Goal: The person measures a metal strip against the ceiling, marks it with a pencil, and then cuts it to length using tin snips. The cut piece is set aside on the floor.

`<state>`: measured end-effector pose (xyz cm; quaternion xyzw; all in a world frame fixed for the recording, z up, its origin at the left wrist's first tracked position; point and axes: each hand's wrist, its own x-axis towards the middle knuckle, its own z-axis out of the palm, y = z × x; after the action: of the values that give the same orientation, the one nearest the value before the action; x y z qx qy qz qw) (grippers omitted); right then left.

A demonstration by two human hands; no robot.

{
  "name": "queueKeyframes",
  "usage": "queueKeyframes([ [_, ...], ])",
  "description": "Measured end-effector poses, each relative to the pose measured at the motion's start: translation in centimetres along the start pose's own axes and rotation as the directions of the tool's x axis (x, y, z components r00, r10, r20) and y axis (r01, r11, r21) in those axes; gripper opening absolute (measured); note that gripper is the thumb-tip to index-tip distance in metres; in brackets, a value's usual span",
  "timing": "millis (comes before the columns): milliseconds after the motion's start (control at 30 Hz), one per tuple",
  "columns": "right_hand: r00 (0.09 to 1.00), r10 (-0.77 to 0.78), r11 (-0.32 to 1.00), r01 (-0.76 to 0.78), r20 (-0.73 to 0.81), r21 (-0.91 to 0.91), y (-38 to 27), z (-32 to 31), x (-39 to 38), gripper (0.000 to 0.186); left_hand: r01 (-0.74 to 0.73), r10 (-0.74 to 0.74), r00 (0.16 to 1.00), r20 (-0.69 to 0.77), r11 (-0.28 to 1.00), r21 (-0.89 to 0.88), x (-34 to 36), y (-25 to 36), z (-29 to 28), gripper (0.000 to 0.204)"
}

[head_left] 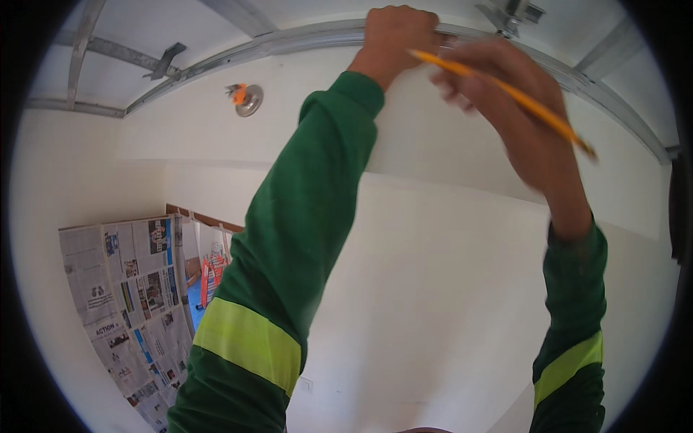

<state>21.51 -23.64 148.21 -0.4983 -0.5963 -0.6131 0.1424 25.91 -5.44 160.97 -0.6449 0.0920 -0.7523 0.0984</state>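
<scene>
Overhead, at the curved grey metal ceiling track (289, 45): left hand (393, 40) clamped on its edge, likely steadying; right hand (516, 108), blurred, pinching a long orange pencil (505, 90) just below the track, tip pointing right.

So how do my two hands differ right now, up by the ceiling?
The left hand is closed against the metal ceiling track and holds no tool; the right hand holds an orange pencil. The left hand looks sharp, the right hand blurred. Both are raised overhead, in green sleeves with yellow bands.
</scene>
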Motion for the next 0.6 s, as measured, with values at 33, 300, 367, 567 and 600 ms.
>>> queueKeyframes([
  [33,0.998,-0.029,0.998,0.032,0.061,-0.047,0.6,1.3,2.8,0.040,0.013,-0.013,1.000,0.003,1.000,-0.011,-0.1,-0.1,-0.2,0.043],
  [300,0.969,0.009,0.991,-0.041,0.247,0.126,4.0,14.7,20.0,0.032,0.093,-0.094,0.995,-0.011,0.991,-0.093,-1.0,-1.1,-0.7,0.038],
  [367,0.957,0.081,0.993,-0.102,0.280,0.062,5.0,16.7,21.5,0.031,0.105,-0.108,0.994,-0.019,0.988,-0.112,-1.3,-1.5,-0.7,0.037],
  [567,0.957,0.104,0.992,-0.119,0.270,0.040,6.2,19.2,22.4,0.031,0.123,-0.132,0.990,-0.042,0.978,-0.168,-1.7,-1.4,-1.0,0.034],
  [600,0.958,0.107,0.990,-0.127,0.265,0.058,6.4,19.3,22.1,0.031,0.127,-0.136,0.990,-0.040,0.976,-0.177,-1.9,-1.4,-0.9,0.033],
])
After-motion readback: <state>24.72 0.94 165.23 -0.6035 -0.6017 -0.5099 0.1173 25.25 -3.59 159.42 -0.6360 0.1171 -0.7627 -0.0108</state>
